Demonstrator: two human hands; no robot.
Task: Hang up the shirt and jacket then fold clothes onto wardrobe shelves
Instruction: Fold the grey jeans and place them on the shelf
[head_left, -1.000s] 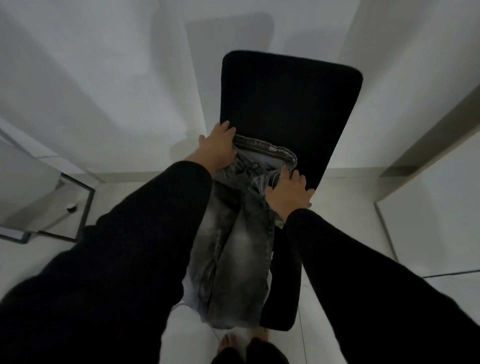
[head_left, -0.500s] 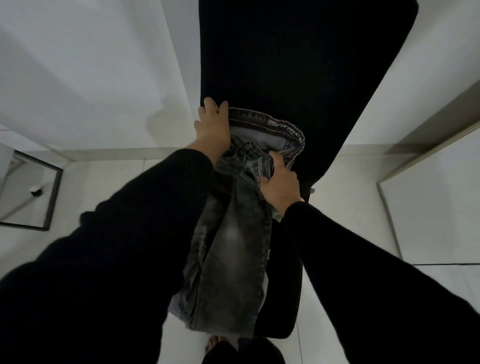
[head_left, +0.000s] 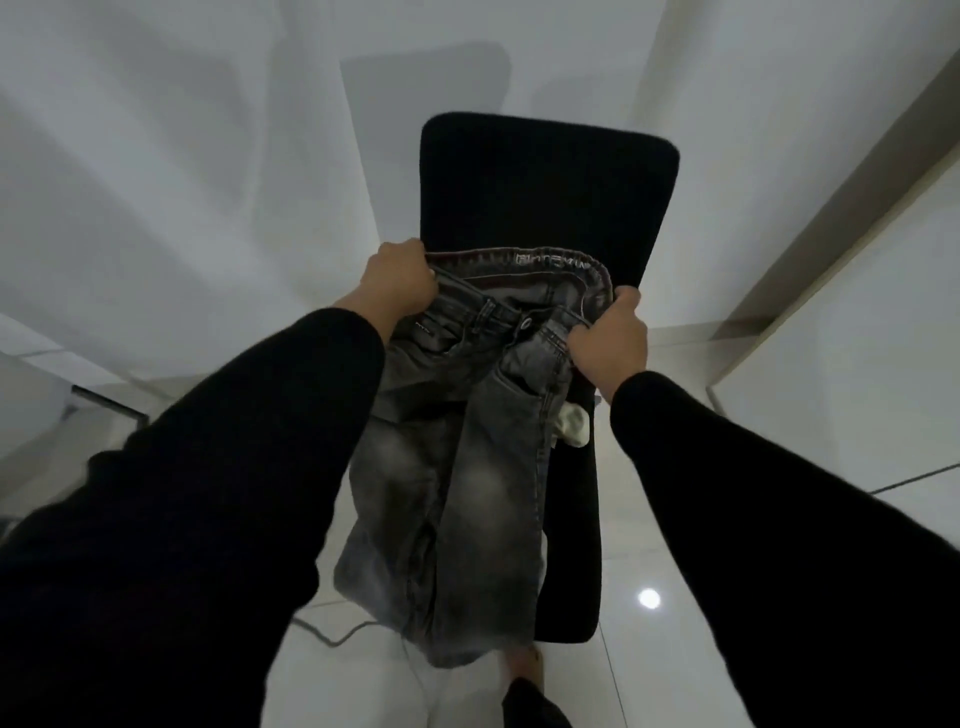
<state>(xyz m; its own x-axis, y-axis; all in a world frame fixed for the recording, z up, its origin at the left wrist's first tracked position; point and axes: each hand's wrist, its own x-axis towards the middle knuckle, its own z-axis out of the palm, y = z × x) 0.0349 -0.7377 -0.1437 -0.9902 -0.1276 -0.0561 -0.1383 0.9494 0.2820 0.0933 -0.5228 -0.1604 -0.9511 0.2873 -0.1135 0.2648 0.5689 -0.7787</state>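
A pair of faded grey jeans (head_left: 467, 467) hangs in front of a black chair (head_left: 545, 192), waistband up and legs dangling toward the floor. My left hand (head_left: 400, 278) grips the left end of the waistband. At the right end my right hand (head_left: 608, 338) grips the waistband with curled fingers. The waist is stretched between both hands, with the button fly facing me. A white pocket lining (head_left: 574, 428) sticks out at the jeans' right side. No shirt, jacket or wardrobe shelf shows.
White walls stand behind the chair. A glossy white tiled floor (head_left: 675, 545) lies below, with a thin cable (head_left: 337, 634) on it. A pale cabinet edge (head_left: 857, 208) runs along the right. A metal-framed object (head_left: 104, 402) sits at the left. My foot (head_left: 527, 670) shows under the jeans.
Both hands went from lying on the jeans to gripping the waistband ends, and they pulled it wide. The right hand moved out to the right. The jeans now hang lifted.
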